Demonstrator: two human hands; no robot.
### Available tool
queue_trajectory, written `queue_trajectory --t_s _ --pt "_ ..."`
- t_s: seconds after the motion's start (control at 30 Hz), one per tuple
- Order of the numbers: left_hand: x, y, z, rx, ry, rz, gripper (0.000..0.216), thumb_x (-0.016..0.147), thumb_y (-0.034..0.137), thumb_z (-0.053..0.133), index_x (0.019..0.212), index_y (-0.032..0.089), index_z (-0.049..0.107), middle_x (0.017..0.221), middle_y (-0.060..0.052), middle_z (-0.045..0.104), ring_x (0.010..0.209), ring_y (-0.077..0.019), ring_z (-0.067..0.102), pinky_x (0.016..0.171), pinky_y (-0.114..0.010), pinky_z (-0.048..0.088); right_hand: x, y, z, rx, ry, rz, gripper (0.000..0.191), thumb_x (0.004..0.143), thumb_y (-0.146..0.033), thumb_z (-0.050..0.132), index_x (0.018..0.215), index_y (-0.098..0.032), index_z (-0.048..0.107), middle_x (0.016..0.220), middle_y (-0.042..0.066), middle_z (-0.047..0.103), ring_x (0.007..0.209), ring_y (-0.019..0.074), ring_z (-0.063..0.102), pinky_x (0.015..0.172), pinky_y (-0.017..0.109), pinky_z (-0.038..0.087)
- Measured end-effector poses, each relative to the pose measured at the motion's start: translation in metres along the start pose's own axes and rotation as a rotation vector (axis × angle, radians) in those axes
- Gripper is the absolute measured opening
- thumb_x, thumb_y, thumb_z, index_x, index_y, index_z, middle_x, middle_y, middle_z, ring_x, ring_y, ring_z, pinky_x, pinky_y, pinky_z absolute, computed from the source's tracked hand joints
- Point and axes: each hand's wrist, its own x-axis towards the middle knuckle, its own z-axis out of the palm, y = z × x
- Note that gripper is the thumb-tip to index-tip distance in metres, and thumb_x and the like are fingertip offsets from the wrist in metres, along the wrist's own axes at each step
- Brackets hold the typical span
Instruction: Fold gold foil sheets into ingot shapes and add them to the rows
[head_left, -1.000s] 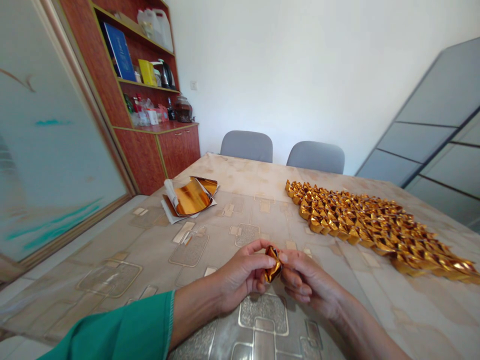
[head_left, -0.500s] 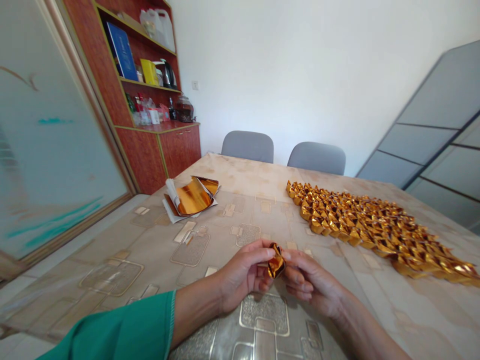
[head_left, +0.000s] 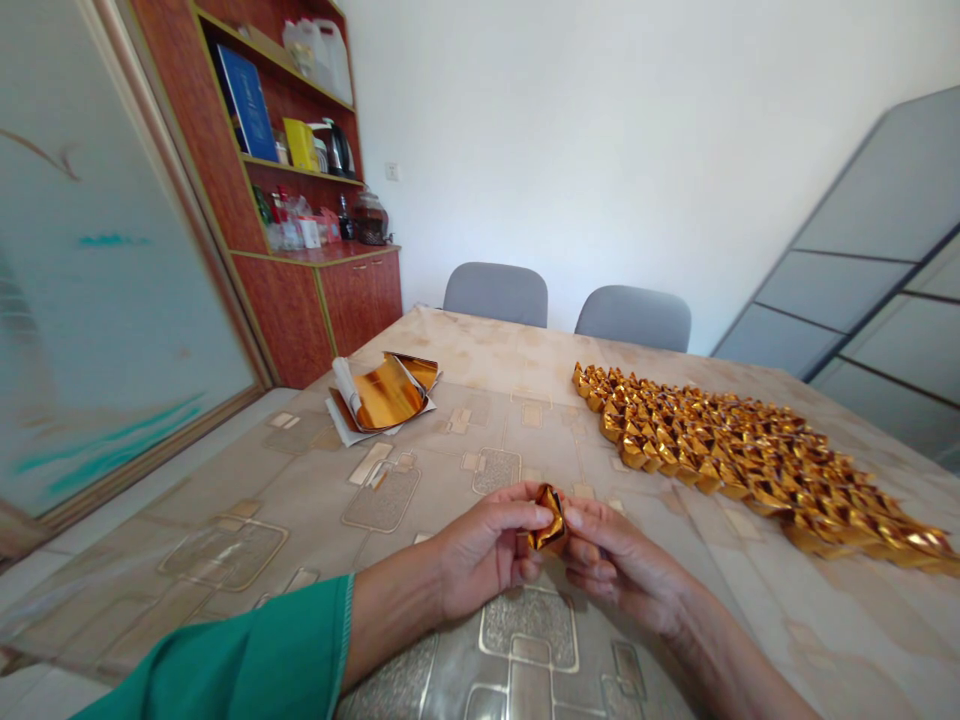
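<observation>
Between my two hands, just over the near part of the table, is a small folded piece of shiny gold paper (head_left: 550,522). My left hand (head_left: 487,550) pinches its left side, thumb on top and fingers curled behind. On its right side, my right hand (head_left: 622,560) grips the edge between thumb and bent fingers. Rows of folded gold paper pieces (head_left: 720,440) stand packed together on the right of the table. A loose stack of gold paper sheets (head_left: 386,393) with white backing lies farther off to the left.
The table (head_left: 285,540) wears a patterned cover. Two grey chairs (head_left: 495,293) stand at its far side by the white wall. A reddish wooden cabinet (head_left: 292,300) with bottles and a kettle is at the back left, beside a frosted glass panel (head_left: 112,300).
The folded gold paper has turned slightly in my fingers and shifted a little left. Both hands keep their hold; the stack and rows are unchanged.
</observation>
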Motion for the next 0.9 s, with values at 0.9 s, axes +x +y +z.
queue_trajectory --t_s 0.9 --pt "0.0087 -0.0018 -0.0081 0.422 -0.001 0.262 0.042 0.074 0.019 0.076 0.113 0.018 0.062 0.090 -0.002 0.063 0.070 -0.0092 0.056 0.062 -0.020 0.044 0.0006 -0.0068 -0.0073 0.070 0.000 -0.006 0.029 0.073 -0.033 0.079 0.068 -0.016 0.056 0.049 -0.010 0.039 0.042 0.0034 0.015 0.040 0.015 0.019"
